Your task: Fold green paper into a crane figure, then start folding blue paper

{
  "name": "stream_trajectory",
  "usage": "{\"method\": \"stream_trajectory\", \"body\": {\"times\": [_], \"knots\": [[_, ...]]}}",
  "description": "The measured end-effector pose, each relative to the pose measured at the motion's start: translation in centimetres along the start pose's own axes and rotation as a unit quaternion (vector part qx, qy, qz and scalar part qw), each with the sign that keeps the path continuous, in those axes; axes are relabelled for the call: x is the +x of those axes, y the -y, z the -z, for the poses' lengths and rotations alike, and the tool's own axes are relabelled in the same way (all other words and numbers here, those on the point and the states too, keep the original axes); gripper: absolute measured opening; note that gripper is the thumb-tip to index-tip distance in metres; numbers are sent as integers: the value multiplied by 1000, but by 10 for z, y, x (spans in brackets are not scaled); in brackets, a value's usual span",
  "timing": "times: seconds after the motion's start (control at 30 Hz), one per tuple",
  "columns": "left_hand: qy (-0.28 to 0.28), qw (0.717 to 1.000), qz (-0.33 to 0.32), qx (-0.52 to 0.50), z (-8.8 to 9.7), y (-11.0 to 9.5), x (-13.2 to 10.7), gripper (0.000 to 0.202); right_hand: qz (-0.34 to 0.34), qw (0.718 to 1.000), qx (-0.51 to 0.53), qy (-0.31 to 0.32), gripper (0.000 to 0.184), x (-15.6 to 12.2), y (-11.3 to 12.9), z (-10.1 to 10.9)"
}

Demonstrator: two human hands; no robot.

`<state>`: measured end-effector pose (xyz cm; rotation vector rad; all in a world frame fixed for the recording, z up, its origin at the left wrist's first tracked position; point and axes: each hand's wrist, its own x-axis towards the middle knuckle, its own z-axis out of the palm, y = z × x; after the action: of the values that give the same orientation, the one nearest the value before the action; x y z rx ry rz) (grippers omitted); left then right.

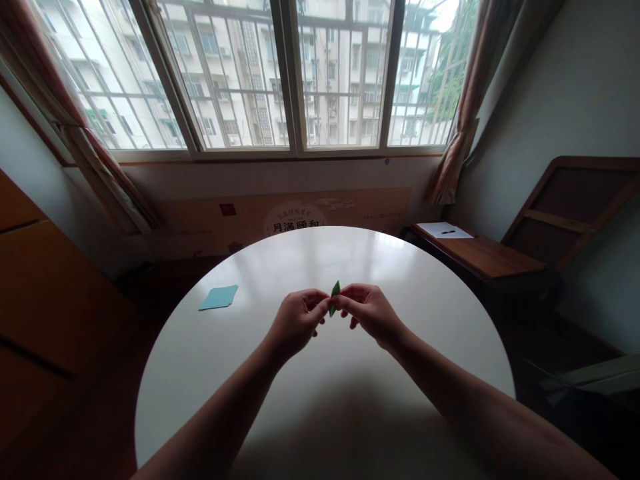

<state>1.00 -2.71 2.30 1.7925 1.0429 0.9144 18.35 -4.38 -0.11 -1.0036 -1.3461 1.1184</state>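
Both my hands meet above the middle of a round white table [310,407]. Between their fingertips is a small folded piece of green paper [335,293], narrow and pointed, standing nearly upright. My left hand [296,321] pinches its left side with thumb and forefinger. From the right, my right hand [367,311] pinches it too, the other fingers curled under. A light blue sheet of paper [219,297] lies flat on the table to the left, away from both hands.
A large barred window [290,73] with curtains fills the far wall. A flat cardboard box [295,217] leans below it. At the right stands a low wooden bench [483,255] with a white paper and pen [445,231], and a wooden frame [575,200] leans on the wall.
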Motion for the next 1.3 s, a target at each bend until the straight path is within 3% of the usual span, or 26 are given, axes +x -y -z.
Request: {"method": "stream_trajectory", "body": {"times": [0.23,0.57,0.9,1.17,1.3], "knots": [[-16,999,26,-13,2,2,3,33,16,999,-37,3,24,-1,-1,0],[-35,992,40,-113,1,5,5,29,12,998,-46,49,26,-3,0,-1],[-46,997,24,-64,-3,6,3,33,11,999,-40,27,19,-1,-4,-1],[-56,998,-23,-19,-2,8,4,24,38,995,-92,16,28,-2,-1,-3],[-52,998,-8,-41,-2,12,6,28,37,995,-96,5,32,0,-3,-2]]}}
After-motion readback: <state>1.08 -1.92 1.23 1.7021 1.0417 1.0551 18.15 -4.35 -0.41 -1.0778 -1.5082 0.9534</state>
